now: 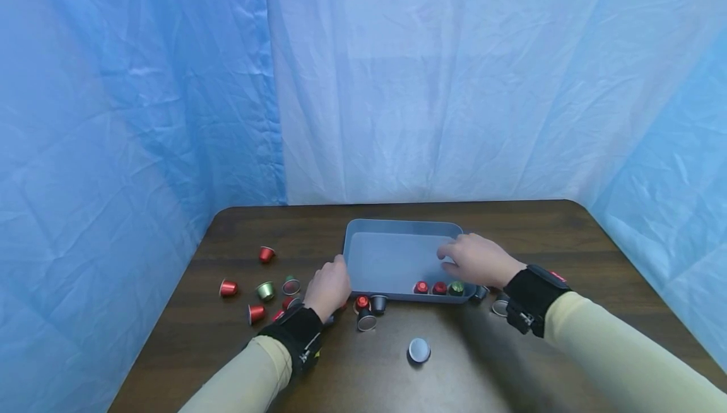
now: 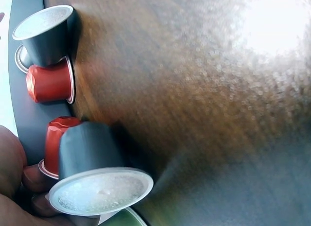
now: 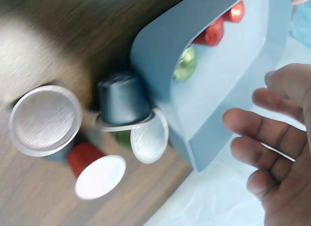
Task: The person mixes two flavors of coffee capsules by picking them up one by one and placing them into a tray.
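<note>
The grey-blue tray (image 1: 403,296) lies on the table with two red coffee capsules (image 1: 439,288) and a green capsule (image 1: 456,288) along its front wall. My right hand (image 1: 479,260) hovers over the tray's right end, its fingers loosely bent and apart, holding nothing in the right wrist view. My left hand (image 1: 329,287) is at the tray's left edge, fingers bent. In the left wrist view its fingertips (image 2: 34,178) are beside a red capsule (image 2: 54,143), partly behind a dark capsule (image 2: 92,153). Whether they grip the tray's edge or a capsule is hidden.
Several red and green capsules, including a green one (image 1: 265,291), lie scattered left of the tray. Dark capsules (image 1: 366,319) sit against its front. A lone pale-lidded capsule (image 1: 419,350) stands nearer the front, and others (image 1: 500,307) are by the right wrist. Blue sheeting (image 1: 443,84) surrounds the table.
</note>
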`<state>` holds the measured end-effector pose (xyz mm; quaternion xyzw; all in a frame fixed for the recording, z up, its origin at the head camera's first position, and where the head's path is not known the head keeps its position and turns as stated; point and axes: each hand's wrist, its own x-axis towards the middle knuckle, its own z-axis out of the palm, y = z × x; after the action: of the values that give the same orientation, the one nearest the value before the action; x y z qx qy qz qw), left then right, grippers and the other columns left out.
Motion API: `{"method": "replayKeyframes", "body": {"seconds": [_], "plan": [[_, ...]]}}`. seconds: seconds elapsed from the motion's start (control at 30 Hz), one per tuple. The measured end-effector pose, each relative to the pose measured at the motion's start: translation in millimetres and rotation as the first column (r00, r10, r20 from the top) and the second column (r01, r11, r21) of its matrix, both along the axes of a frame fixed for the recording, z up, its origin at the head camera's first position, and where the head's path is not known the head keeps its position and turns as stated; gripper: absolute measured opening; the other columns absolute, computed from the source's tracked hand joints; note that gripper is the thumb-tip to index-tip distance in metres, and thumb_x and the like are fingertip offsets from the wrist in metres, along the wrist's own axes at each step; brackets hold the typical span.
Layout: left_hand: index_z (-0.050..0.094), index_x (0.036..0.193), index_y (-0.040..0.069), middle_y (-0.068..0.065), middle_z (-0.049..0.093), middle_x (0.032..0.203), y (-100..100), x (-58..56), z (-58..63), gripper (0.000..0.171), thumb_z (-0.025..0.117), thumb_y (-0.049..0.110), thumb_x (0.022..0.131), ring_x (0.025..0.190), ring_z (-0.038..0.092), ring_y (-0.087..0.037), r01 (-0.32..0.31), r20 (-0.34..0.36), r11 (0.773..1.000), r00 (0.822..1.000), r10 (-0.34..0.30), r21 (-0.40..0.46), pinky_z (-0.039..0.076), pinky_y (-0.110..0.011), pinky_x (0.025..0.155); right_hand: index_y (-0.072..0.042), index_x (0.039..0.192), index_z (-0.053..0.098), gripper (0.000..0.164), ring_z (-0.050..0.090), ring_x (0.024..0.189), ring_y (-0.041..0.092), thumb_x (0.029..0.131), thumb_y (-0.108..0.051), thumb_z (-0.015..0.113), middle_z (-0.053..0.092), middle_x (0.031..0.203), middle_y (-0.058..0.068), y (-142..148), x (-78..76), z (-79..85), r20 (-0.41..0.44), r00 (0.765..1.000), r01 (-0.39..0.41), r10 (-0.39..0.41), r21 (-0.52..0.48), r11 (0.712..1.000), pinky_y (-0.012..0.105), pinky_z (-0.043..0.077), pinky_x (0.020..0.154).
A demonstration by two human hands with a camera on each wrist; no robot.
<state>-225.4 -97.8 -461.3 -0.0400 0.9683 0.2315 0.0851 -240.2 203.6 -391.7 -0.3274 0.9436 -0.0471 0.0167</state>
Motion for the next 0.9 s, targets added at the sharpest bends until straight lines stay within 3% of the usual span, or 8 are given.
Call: {"method": "replayKeyframes", "body": {"seconds": [0.13,0.37,0.9], "plan": [[0.052,0.132,-0.001,-0.015,0.064,0.099,0.9,0.8,0.0,0.038,0.064,0.017,0.101,0.079,0.067,-0.028,-0.001,-0.001,1.0,1.0,0.001,-0.001,0.06,-0.049,0.083,-0.011,0.106,0.075,0.017,0.056,0.068,0.009,0.093,-0.021,0.076,0.07,0.083,-0.006,12.2,0.9,0.8,0.023,0.999,0.025,-0.025,-0.003,1.0,0.028,0.051,0.066],[0.052,0.131,-0.001,-0.015,0.064,0.099,1.2,0.6,-0.7,0.037,0.063,0.018,0.102,0.08,0.067,-0.029,-0.006,-0.001,1.0,1.0,0.006,-0.004,0.059,-0.05,0.083,-0.013,0.096,0.072,0.005,0.05,0.061,0.006,0.095,-0.017,0.072,0.055,0.067,-0.012,30.1,4.3,-0.4,0.036,0.998,0.047,-0.046,-0.021,0.999,0.025,0.043,0.057],[0.052,0.131,-0.002,-0.016,0.065,0.097,1.6,-0.1,-0.9,0.035,0.061,0.016,0.102,0.079,0.067,-0.029,-0.007,-0.006,1.0,1.0,0.007,-0.002,0.06,-0.051,0.08,-0.014,0.093,0.069,0.005,0.047,0.06,0.004,0.097,-0.013,0.067,0.054,0.068,-0.013,73.5,15.0,-8.1,0.069,0.991,0.12,-0.116,-0.053,0.991,0.027,0.042,0.058]]}}
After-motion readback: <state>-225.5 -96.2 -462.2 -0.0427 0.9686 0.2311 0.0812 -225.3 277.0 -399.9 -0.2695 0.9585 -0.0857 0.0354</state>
